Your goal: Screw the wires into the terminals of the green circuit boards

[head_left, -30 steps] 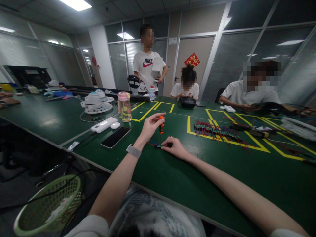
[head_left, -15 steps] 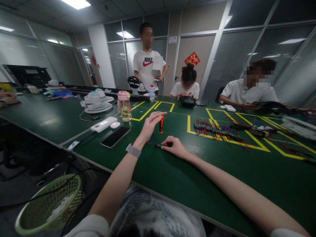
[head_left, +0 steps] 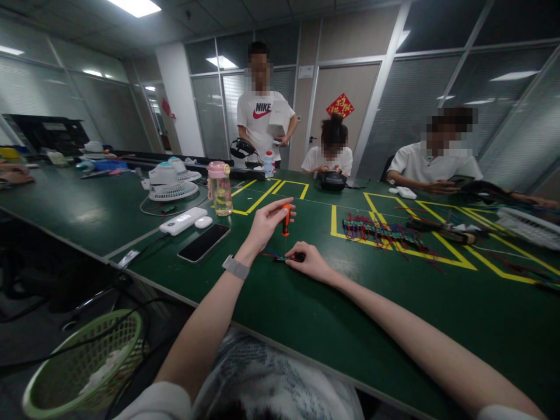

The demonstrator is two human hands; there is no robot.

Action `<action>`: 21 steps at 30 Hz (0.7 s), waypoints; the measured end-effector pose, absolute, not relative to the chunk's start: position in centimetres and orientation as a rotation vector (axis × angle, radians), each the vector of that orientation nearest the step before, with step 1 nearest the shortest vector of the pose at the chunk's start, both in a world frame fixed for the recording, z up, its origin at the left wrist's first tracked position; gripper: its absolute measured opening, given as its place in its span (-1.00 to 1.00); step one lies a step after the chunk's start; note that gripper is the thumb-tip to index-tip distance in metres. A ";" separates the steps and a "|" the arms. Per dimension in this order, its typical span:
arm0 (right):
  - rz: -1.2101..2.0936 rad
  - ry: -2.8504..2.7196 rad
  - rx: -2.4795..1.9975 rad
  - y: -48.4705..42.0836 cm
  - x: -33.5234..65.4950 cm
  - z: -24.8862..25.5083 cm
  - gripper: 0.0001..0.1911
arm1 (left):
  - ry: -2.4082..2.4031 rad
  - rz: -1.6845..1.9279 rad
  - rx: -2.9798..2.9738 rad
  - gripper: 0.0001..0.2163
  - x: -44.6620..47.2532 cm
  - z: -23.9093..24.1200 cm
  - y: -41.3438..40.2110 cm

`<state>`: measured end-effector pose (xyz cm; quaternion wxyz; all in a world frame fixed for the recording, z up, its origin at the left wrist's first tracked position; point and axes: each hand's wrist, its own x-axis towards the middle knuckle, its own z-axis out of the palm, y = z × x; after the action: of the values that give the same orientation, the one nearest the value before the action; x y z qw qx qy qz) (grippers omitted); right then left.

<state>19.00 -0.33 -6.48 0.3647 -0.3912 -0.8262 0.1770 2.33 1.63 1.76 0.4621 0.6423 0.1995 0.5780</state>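
Head: orange-handled screwdriver (head_left: 286, 219) upright over black connector (head_left: 282, 258) (wired).

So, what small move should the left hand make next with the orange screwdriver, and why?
Probably twist the screwdriver gently, without lifting it. The left hand holds it upright, tip down on the small wired part, which the right hand pins to the green table.

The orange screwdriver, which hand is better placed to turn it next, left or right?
Left, probably. The left hand grips the orange screwdriver upright by its handle, tip down on the small wired part, while the right hand holds that part down against the green table.
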 end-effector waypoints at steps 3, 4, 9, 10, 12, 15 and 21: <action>0.464 -2.121 -1.009 -0.3 19.0 -6.5 -0.92 | 0.617 1.528 1.684 -0.70 2.3 1.7 1.7; 0.463 -2.123 -1.008 -0.3 19.1 -6.5 -0.92 | 0.624 1.542 1.705 -0.73 2.3 1.8 1.7; 0.453 -2.131 -1.018 -0.3 19.1 -6.5 -0.92 | 0.440 1.396 1.540 -0.68 2.3 1.8 1.8; 0.452 -2.132 -1.019 -0.3 19.1 -6.5 -0.92 | 0.457 1.392 1.531 -0.67 2.3 1.8 1.8; 0.449 -2.134 -1.018 -0.3 19.1 -6.5 -0.92 | 0.558 1.449 1.593 -0.66 2.3 1.8 1.8; 0.444 -2.138 -1.018 -0.3 19.1 -6.4 -0.92 | 0.648 1.537 1.712 -0.73 2.3 1.9 1.7; 0.442 -2.129 -1.016 -0.4 19.0 -6.3 -0.93 | 0.494 1.416 1.567 -0.68 2.6 2.0 1.4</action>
<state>19.01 -0.37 -6.35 0.3625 -0.3945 -0.8267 0.1717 2.57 1.38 1.99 0.4674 0.6387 0.2012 0.5772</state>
